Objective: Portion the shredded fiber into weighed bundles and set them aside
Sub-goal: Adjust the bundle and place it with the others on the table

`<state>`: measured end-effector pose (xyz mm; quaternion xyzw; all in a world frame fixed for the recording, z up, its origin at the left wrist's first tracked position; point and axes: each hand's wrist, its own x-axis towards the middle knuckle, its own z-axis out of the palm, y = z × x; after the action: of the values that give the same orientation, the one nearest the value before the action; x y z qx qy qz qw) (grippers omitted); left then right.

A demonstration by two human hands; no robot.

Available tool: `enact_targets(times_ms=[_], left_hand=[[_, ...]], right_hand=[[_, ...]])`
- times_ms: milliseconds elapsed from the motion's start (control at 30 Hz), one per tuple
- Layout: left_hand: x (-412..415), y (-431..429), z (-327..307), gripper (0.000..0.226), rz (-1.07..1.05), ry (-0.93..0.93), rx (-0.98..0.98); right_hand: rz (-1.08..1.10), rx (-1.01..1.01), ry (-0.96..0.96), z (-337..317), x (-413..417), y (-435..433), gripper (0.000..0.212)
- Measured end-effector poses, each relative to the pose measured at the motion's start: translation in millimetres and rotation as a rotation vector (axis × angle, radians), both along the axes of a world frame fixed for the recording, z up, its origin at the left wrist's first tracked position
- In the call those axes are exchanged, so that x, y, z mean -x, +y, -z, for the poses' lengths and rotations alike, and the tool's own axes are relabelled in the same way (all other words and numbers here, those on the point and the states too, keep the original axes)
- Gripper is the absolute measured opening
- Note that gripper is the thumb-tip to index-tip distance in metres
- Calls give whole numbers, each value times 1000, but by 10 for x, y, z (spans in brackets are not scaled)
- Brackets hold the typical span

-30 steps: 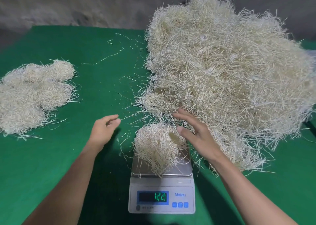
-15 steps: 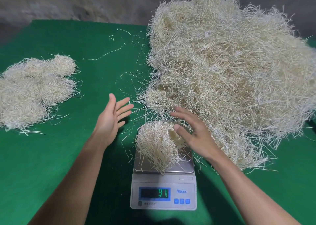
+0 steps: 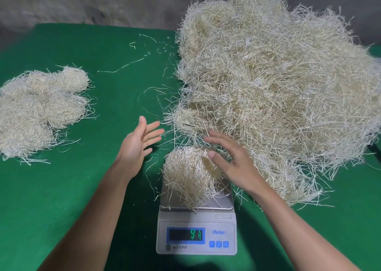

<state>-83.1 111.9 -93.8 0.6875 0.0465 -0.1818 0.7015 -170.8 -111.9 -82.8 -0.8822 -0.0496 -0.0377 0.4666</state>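
Head view: "Meilen" scale (image 3: 198, 217) display "91", bundle (image 3: 185, 171) atop; left hand (image 3: 138, 145), right hand (image 3: 233, 163) loose-fingered, empty.

The white digital kitchen scale with a steel platform (image 3: 195, 219) shows green digits 91 on its dark, blue-framed display (image 3: 185, 235); blue lettering (image 3: 218, 232) beside it reads Meilen; the small print (image 3: 179, 247) below is illegible

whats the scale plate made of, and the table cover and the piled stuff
Scale plate: apparently brushed stainless steel, grey with dull reflections. Table cover: seemingly felt-like green fabric, matte, no glare. Big pile: pale, dry, straw-like shreds, probably plant fiber; exact kind unclear.
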Motion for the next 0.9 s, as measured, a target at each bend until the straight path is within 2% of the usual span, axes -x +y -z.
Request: enact_targets(times_ms=[167, 333, 400, 500, 600, 733, 800, 867, 900], left_hand=[[23, -53, 19, 58, 25, 4, -44], [34, -164, 50, 47, 89, -38, -150], [16, -256, 23, 38, 108, -88, -180], [-73, -447, -105, 26, 117, -158, -195], [-203, -713, -283, 19, 70, -205, -211], [-375, -1111, -517, 15, 39, -328, -221], [-450, -1307, -600, 23, 50, -393, -223], [-497, -1495, -656, 29, 108, -455, -261], [-519, -1586, -673, 31, 155, -481, -292]], right_hand=[[-30, 28, 13, 51, -11, -6, 37], [-46, 30, -4, 66, -34, -7, 35], [39, 16, -54, 53, -108, -46, 33], [339, 49, -186, -10, -356, -200, 31], [532, 217, -263, -79, -643, -409, 47], [572, 418, -149, -101, -942, -679, 78], [563, 500, -65, -104, -1039, -762, 68], [541, 556, -58, -118, -1115, -823, 36], [531, 519, -104, -145, -1153, -851, 21]])
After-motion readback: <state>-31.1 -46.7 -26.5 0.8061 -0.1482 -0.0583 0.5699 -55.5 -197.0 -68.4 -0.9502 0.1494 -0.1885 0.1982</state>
